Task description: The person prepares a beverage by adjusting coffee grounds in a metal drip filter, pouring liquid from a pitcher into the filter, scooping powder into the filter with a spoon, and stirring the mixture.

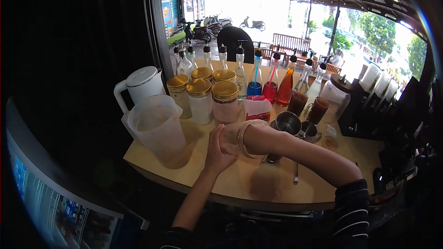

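My left hand (218, 153) grips a clear glass jar (230, 136) from its base end. The jar lies tilted on its side above the table, its mouth facing right. My right hand (254, 138) reaches through that mouth, with the wrist at the rim. Its fingers are inside and blurred by the glass, so what they hold, if anything, cannot be made out. Just beyond the right forearm stand a metal cup (287, 122) and a glass mug (310, 131). A spoon handle (296, 178) shows below the forearm on the wooden table (221, 179).
At left stand a translucent pitcher (159, 131) and a white lidded jug (144, 85). Gold-lidded jars (200, 101) and several pump bottles (254, 80) line the back. A red-and-white packet (257, 109) lies before two mugs of brown drink (318, 110). A dark cup rack (364, 103) is right.
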The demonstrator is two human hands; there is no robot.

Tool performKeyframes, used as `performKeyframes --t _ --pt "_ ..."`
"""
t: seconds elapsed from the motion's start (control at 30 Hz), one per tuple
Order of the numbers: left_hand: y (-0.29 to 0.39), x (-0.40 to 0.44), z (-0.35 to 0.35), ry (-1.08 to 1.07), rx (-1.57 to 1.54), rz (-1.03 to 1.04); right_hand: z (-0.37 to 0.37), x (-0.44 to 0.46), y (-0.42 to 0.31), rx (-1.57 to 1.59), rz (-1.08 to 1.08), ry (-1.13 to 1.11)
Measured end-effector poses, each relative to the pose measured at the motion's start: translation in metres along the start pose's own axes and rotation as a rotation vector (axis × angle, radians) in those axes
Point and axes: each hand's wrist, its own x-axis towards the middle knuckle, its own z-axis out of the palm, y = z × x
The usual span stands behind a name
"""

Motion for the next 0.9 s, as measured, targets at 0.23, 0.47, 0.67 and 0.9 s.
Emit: performKeyframes --t 0.23,0.47,0.67,0.9 --pt "0.006 0.001 -0.002 -0.038 -0.054 -0.055 -0.003 -0.017 0.001 0.195 -0.033 0.143" --pt "0.013 0.001 -0.004 -0.023 -0.045 -0.074 -0.015 -0.036 -0.004 0.362 0.095 0.11" --pt "0.011 0.001 -0.003 -0.005 -0.004 -0.057 -0.024 -0.046 -0.007 0.394 0.117 0.101" --pt "0.012 0.0 -0.003 -0.014 -0.025 -0.055 -0.026 -0.057 -0.011 0.375 0.139 0.172"
